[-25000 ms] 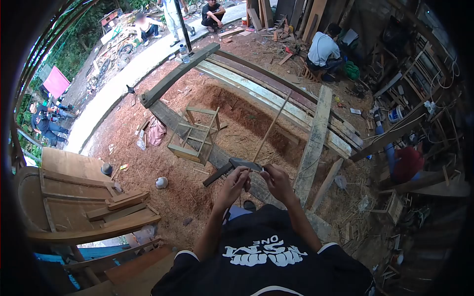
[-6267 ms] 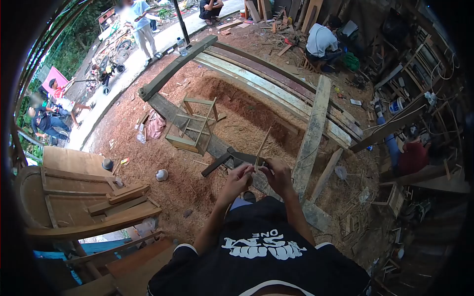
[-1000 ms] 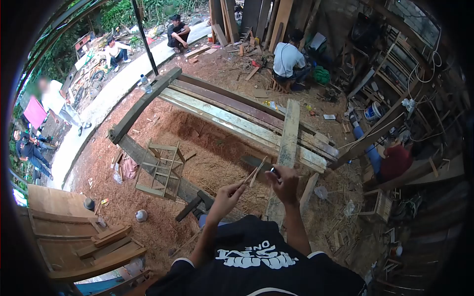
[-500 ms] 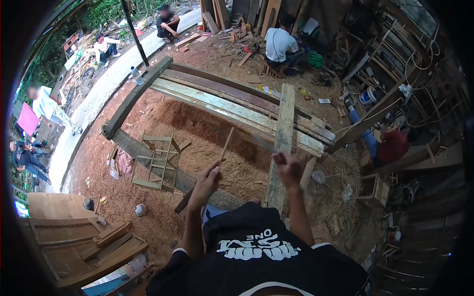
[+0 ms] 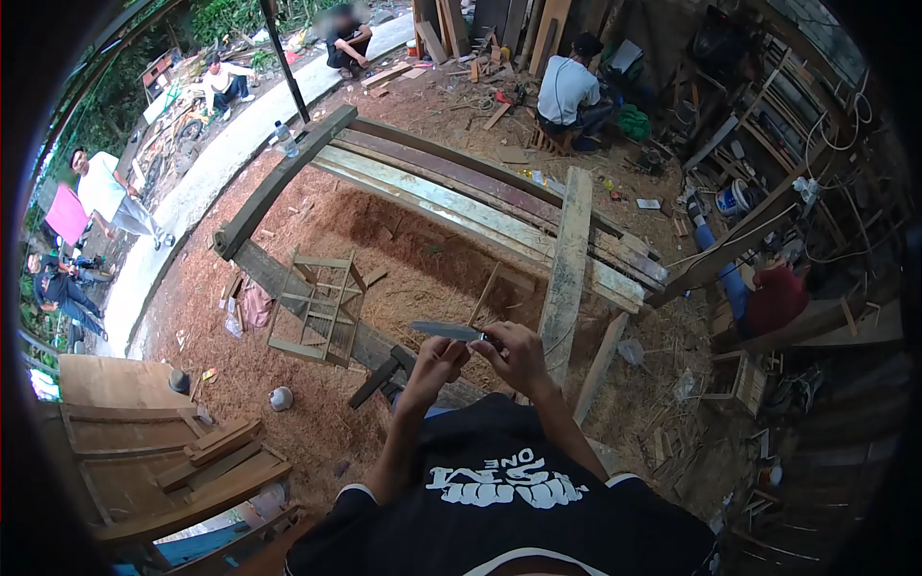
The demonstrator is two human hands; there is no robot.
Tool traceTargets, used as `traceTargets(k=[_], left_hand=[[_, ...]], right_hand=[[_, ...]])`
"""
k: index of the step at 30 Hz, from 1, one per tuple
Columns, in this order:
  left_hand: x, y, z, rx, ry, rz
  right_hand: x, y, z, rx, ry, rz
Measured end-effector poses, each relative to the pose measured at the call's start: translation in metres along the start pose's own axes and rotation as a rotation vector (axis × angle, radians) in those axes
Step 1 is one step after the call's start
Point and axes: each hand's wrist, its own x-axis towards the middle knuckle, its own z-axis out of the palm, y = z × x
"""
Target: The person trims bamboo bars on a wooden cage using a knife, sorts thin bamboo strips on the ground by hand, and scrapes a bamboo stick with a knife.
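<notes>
My right hand point(image 5: 519, 353) is closed round the handle of a knife, its grey blade point(image 5: 444, 330) pointing left. My left hand point(image 5: 437, 367) is closed on a thin wooden stick point(image 5: 486, 292) that slants up and away, behind the blade. Both hands are close together over my lap, and the blade lies just above the left fingers. Whether the edge touches the stick I cannot tell. By my left forearm, a dark hammer-like tool point(image 5: 377, 380) rests near the beam. A small wooden lattice frame point(image 5: 325, 312) leans on that beam to the left.
A wooden bench frame with long boards point(image 5: 432, 204) lies ahead, crossed by an upright plank point(image 5: 569, 259). Sawdust covers the ground. A person in a white shirt point(image 5: 569, 91) squats at the back; another in red point(image 5: 773, 300) is at right. Wood panels point(image 5: 115, 394) stand at left.
My right hand has come down and left with the knife, beside my left hand. My left hand has moved right and lower with the stick. The view has shifted slightly.
</notes>
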Motion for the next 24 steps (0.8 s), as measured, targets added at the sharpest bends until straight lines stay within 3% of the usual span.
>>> traceTargets(k=[2,7,10,11,12,13,15,21,24], left_hand=[[0.002,-0.024,-0.003,0.259,0.075,0.202],[-0.002,-0.021,0.006,0.335,0.159,0.216],[-0.009,-0.016,0.003,0.289,0.142,0.146],[-0.017,-0.013,0.001,0.278,0.131,0.102],[-0.026,-0.012,-0.002,0.280,0.117,0.095],[-0.033,-0.011,-0.004,0.283,0.099,0.093],[-0.031,-0.008,-0.013,0.225,0.080,0.062],[-0.021,-0.003,-0.021,-0.068,0.012,-0.111],[-0.014,0.002,-0.006,0.073,0.045,0.002]], right_hand=[[0.000,0.004,-0.003,-0.025,0.035,-0.067],[-0.002,0.031,-0.013,-0.140,0.080,-0.182],[-0.003,0.058,-0.031,-0.171,0.331,0.046],[-0.004,0.070,-0.042,-0.297,0.319,0.066],[-0.006,0.083,-0.045,-0.446,0.304,0.314],[-0.007,0.098,-0.055,-0.366,0.433,0.404],[-0.013,0.111,-0.078,-0.384,0.572,0.374],[-0.014,0.057,-0.050,-0.131,0.223,0.430],[-0.011,0.031,-0.023,0.023,0.068,0.297]])
